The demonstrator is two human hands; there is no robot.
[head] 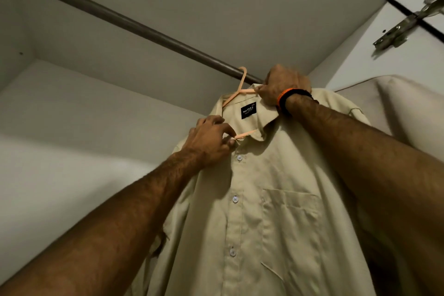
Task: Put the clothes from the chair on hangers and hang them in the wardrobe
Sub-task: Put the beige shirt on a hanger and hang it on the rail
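Inside the wardrobe (72, 108), a beige shirt (259, 199) hangs on a peach hanger (240, 86) hooked over the rail (120, 19). Left hand (209, 142) pinches the collar front; right hand (286, 84), raised, grips the collar by the hanger. A door hinge (406, 24) sits upper right

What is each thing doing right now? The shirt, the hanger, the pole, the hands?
Shirt: on the hanger, front buttoned, collar open.
Hanger: peach, hook over the rod.
Rod: fixed under the wardrobe top, bare apart from this hanger.
Left hand: pinches the shirt's front edge by the collar.
Right hand: grips the shirt's shoulder at the hanger.
Wristband: orange and black, on the right wrist.
Door hinge: folded out, door open.
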